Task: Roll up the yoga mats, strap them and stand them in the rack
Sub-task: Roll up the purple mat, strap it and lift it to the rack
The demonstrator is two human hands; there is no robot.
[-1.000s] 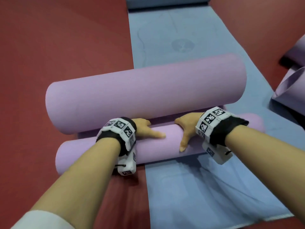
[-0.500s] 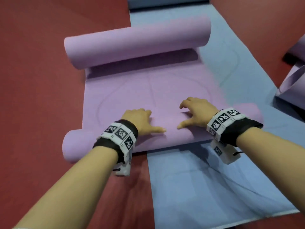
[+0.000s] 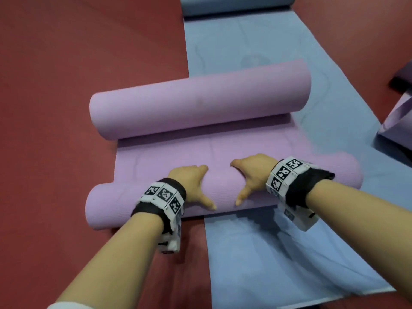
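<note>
"What was hidden?"
"The ends of the fingers, behind the near roll of the purple mat."
"The pose?"
"The left hand and right hand gripped that roll, thumbs spread, on the blue mat."

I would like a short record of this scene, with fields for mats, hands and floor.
pink yoga mat: flat middle, a roll at each end
near roll: under both hands
far roll: untouched
left hand: grips near roll
right hand: grips near roll
blue yoga mat: spread partly beneath the pink one
red floor: under both mats
</note>
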